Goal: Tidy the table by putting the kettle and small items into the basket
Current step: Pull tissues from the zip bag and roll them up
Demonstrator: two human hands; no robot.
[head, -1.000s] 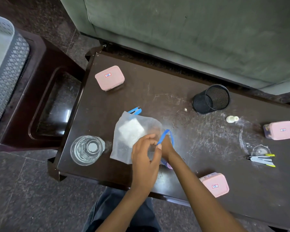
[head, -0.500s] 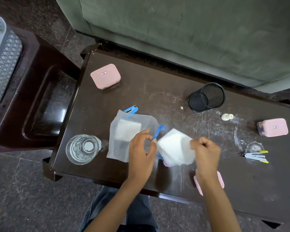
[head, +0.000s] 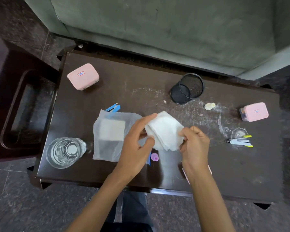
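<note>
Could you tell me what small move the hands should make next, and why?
Probably square up the white stack: its sheets fan out at the lower edge, and the left hand and right hand hold opposite sides. Loose sheets might slip in carrying.

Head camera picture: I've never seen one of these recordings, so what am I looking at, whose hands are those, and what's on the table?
There is no machine here. A person wears one wide-angle camera on the head, so you look down at their own two bare hands. The left hand and the right hand together hold a stack of thin white tissues over a dark wooden table. On the table lie a translucent bag with a white pad inside, a clear glass vessel, a pink box, a second pink box, a black mesh pen cup, a small white bottle, a blue clip and a small pink cap. A green sofa stands behind.
</note>
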